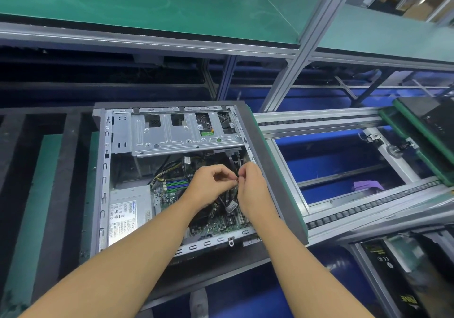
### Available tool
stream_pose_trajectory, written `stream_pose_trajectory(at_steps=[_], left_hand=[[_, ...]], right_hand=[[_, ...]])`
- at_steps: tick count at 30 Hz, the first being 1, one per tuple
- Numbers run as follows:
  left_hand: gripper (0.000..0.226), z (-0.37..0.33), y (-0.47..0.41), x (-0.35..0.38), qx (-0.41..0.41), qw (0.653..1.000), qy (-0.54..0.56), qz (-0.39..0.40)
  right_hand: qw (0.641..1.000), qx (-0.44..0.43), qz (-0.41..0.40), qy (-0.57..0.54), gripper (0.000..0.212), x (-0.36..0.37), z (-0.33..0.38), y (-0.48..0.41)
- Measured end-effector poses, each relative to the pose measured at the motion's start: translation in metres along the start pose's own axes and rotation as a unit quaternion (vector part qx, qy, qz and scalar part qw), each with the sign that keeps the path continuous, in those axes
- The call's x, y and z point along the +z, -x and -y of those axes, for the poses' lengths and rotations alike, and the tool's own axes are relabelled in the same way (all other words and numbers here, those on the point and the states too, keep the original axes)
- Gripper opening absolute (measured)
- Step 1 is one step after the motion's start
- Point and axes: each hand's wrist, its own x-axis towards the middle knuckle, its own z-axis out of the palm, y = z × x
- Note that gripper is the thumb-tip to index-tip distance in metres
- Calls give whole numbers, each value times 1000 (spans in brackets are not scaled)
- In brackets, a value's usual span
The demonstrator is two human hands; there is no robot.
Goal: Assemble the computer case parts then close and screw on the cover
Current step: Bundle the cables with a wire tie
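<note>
An open computer case (103, 170) lies on its side in front of me, its cover off. Inside are a silver drive cage (172, 133), a power supply (127, 209) at the lower left and a motherboard (172, 187) with blue and green slots. Both hands work over the right half of the board. My left hand (208, 187) and my right hand (250, 190) meet fingertip to fingertip and pinch a small reddish cable connector (237, 179) between them. Black cables (229, 201) hang below the hands. The cover is not in view.
The case rests on a dark pallet (277, 182) with a green edge on a conveyor line. Roller rails (368, 204) run to the right, over blue flooring. Another dark case (430, 118) sits at the far right. A green shelf (147, 5) spans above.
</note>
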Motion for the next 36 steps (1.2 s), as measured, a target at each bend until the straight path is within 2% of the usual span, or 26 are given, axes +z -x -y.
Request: stream_pose_trajectory(at_steps=[2,4,5,9,17,20,24,31,36], left_hand=[[13,0,-1,-1,4,1000,0,-10],[14,0,-1,-2,3,1000,-3,-23],[16,1,-2,-3,0,1000,-4,-25],[17,2,-3,-3,4,1000,-9,-21],[21,5,-4,0,27,999,-27,-20],[25,8,-5,0,61,996,-59,-42],[17,9,-8,0,76,988,-124,-57],[10,10,-14,6,56,980,-184,-57],[16,9,-17,11,45,980,-188,-56]], right_hand=[[998,-57,-40,6,23,-1,1,9],[989,-114,-77,46,14,0,-3,16],[988,-115,-72,67,12,1,-4,17],[995,-39,-6,91,16,-1,-5,10],[997,-22,-21,65,15,-4,3,9],[999,-2,-13,45,16,-6,4,12],[1000,19,-5,10,18,-14,1,16],[998,24,-30,-50,18,-29,-6,25],[997,24,-36,-67,19,-33,-9,26]])
